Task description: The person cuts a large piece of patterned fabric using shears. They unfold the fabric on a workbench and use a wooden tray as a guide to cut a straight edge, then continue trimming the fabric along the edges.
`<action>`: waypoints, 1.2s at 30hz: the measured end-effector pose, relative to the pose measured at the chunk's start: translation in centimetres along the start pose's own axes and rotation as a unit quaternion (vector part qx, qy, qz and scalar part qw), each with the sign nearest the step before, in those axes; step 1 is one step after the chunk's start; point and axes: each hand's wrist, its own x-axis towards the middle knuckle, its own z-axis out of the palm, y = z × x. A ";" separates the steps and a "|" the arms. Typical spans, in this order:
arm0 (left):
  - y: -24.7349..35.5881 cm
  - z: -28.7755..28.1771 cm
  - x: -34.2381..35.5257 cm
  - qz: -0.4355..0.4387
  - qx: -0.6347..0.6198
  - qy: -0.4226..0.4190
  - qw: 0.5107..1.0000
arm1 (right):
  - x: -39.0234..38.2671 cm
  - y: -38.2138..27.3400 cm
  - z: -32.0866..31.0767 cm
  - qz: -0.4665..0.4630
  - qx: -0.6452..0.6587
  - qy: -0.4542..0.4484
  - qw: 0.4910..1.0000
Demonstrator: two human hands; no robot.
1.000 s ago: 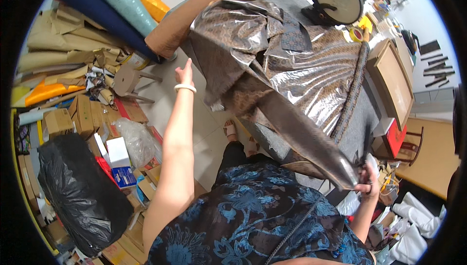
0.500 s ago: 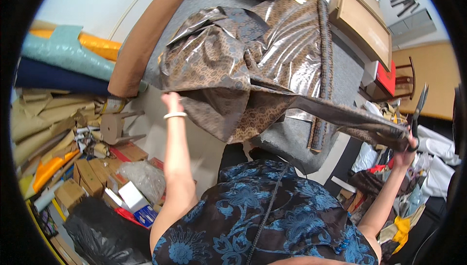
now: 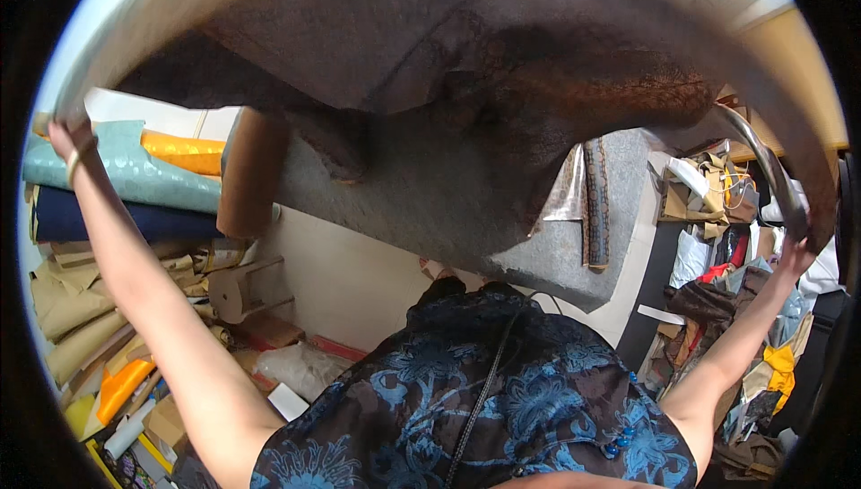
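A large sheet of dark brown fabric is spread high across the upper view, its edges smeared by motion. At the far left, my raised left hand, with a pale bangle at the wrist, is closed on one corner of it. My right hand grips the opposite end at the far right. A shiny curved strip hangs just above that hand; I cannot tell whether it is the fabric's edge or scissors. Below the sheet, the grey-covered table shows in part, with a rolled patterned material lying on it.
A brown roll leans at the table's left, near teal and yellow fabric rolls. A round-ended wooden stool and paper bundles stand below. At right are heaped scraps and bags. The raised fabric hides most of the table.
Both hands have moved up and outward, lifting the fabric off the table and spreading it overhead. The scissors seen at my right hand earlier cannot be clearly made out now.
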 end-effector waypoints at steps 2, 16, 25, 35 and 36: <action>-0.6 -2.9 -7.1 -0.075 0.058 0.008 0.995 | -6.7 5.6 -0.2 0.001 0.063 -0.030 0.998; -29.4 -21.9 -17.0 -0.394 0.087 0.207 0.891 | -21.7 31.1 -1.2 0.399 -0.445 0.261 0.758; -31.9 -23.4 -16.3 -0.373 0.100 0.156 0.909 | -14.2 33.3 -1.8 0.372 -0.606 0.146 0.688; -26.3 -5.3 -63.7 -0.386 0.124 0.181 0.896 | -14.2 36.0 -6.5 0.449 -0.609 0.091 0.648; -24.7 -0.8 -69.3 -0.472 0.080 0.205 0.854 | -14.4 35.7 -6.5 0.464 -0.608 0.105 0.635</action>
